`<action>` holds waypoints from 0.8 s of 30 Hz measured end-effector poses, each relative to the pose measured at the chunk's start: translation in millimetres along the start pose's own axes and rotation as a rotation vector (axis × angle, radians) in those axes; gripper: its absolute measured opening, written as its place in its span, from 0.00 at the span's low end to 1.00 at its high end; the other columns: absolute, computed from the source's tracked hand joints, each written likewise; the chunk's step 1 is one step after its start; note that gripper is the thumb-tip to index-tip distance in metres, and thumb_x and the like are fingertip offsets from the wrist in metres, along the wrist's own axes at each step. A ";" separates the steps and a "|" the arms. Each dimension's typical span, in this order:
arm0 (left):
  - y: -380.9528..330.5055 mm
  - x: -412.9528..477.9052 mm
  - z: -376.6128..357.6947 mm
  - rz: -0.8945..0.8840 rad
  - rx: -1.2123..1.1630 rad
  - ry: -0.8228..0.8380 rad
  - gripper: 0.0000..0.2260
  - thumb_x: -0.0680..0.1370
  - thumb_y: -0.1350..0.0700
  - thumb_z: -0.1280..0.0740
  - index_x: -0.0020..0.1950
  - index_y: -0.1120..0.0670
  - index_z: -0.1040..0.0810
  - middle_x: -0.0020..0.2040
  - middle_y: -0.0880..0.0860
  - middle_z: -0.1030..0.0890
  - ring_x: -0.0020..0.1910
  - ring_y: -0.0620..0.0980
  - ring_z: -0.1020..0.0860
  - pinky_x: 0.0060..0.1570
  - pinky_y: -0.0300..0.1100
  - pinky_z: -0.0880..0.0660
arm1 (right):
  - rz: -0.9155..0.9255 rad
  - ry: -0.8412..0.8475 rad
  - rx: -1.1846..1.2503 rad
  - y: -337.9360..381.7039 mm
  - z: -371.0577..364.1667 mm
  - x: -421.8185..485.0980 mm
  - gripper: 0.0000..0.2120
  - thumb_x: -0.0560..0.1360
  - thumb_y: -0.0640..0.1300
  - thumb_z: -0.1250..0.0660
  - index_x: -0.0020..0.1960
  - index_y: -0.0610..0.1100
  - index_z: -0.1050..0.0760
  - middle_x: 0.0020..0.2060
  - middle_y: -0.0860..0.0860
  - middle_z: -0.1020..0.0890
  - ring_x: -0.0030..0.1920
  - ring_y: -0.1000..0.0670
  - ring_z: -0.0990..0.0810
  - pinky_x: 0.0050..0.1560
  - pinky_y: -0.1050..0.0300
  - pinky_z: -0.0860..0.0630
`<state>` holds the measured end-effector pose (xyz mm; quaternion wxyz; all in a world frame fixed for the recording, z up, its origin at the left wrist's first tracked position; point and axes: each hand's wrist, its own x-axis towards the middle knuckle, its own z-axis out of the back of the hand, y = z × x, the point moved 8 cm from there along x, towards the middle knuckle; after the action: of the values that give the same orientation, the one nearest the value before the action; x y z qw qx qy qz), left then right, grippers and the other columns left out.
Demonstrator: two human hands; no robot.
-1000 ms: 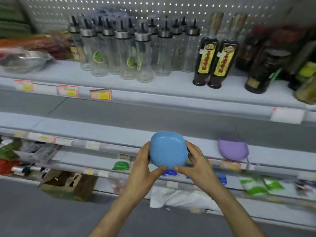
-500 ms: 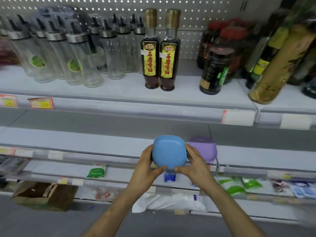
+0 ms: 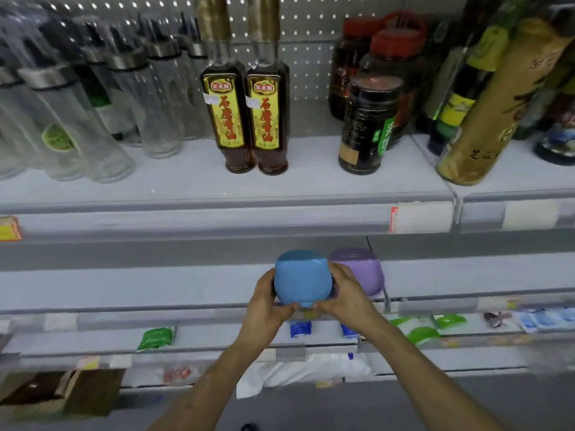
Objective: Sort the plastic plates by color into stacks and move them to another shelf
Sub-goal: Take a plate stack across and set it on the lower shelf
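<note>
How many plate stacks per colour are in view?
Blue stack, held between left hand and right hand: 1
Purple stack, on the shelf: 1
Total: 2
The number of plates in each stack cannot be told.

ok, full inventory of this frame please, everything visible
blue plates: count unclear, blue, at the front edge of the middle shelf
purple plates: count unclear, purple, on the middle shelf, right of the blue ones
sauce bottles: 2, dark with yellow labels, centre of the top shelf
dispenser bottles: several, clear, top shelf left
dark jar: 1, black, top shelf right of centre
red-lidded jars: at least 2, dark, behind it
gold bottle: 1, gold, top shelf right
green packets: several, green, on the lower shelf
cardboard box: 1, brown, bottom left
left hand: grip on the left edge of the blue plates
right hand: grip on their right edge
</note>
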<state>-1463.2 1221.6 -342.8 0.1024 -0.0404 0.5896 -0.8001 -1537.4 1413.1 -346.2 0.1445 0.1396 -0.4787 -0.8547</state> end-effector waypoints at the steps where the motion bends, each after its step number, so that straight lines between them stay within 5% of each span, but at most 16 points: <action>1: 1.8 2.7 -0.6 0.006 -0.009 0.006 0.33 0.71 0.55 0.22 0.71 0.35 0.32 0.66 0.34 0.26 0.65 0.40 0.24 0.60 0.43 0.21 | -0.005 0.005 -0.011 0.9 -0.1 1.3 0.47 0.62 0.51 0.16 0.76 0.58 0.35 0.67 0.59 0.31 0.65 0.64 0.29 0.54 0.79 0.30; 5: 8.2 11.7 -2.1 0.027 -0.018 0.025 0.34 0.70 0.53 0.21 0.70 0.33 0.33 0.66 0.32 0.26 0.67 0.38 0.25 0.60 0.40 0.23 | -0.008 0.013 -0.088 -1.2 -3.4 10.0 0.43 0.65 0.48 0.18 0.75 0.55 0.34 0.66 0.56 0.29 0.63 0.65 0.29 0.54 0.78 0.30; 9: 21.0 17.7 -4.8 0.042 0.016 0.044 0.34 0.72 0.56 0.23 0.73 0.40 0.32 0.67 0.34 0.27 0.66 0.37 0.25 0.59 0.34 0.24 | -0.013 0.009 -0.189 -4.4 -6.3 19.6 0.42 0.62 0.53 0.21 0.74 0.57 0.34 0.67 0.54 0.29 0.67 0.54 0.29 0.66 0.53 0.24; 14: 34.3 20.4 -6.5 0.055 0.074 0.048 0.33 0.74 0.58 0.24 0.76 0.44 0.32 0.69 0.39 0.27 0.66 0.35 0.26 0.63 0.34 0.25 | -0.010 0.021 -0.306 -5.6 -6.8 24.1 0.40 0.69 0.44 0.21 0.76 0.49 0.35 0.68 0.50 0.34 0.68 0.52 0.34 0.64 0.64 0.33; 20: 34.7 27.0 -7.8 0.008 0.156 0.073 0.34 0.74 0.58 0.23 0.76 0.42 0.33 0.70 0.39 0.28 0.67 0.37 0.27 0.63 0.32 0.26 | -0.029 0.007 -0.301 -5.6 -8.1 21.1 0.41 0.69 0.46 0.22 0.77 0.50 0.37 0.69 0.52 0.36 0.69 0.52 0.36 0.67 0.62 0.33; 24: 37.4 32.1 -7.5 0.010 0.218 0.098 0.36 0.75 0.63 0.24 0.77 0.41 0.35 0.72 0.40 0.30 0.67 0.36 0.29 0.59 0.21 0.32 | -0.039 -0.012 -0.293 -4.3 -7.9 20.6 0.39 0.69 0.44 0.23 0.76 0.50 0.35 0.69 0.53 0.36 0.69 0.53 0.35 0.68 0.60 0.30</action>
<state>-1491.6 1211.2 -382.4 0.0814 0.0132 0.5037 -0.8599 -1553.9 1401.2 -355.9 0.1440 0.1212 -0.3467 -0.9189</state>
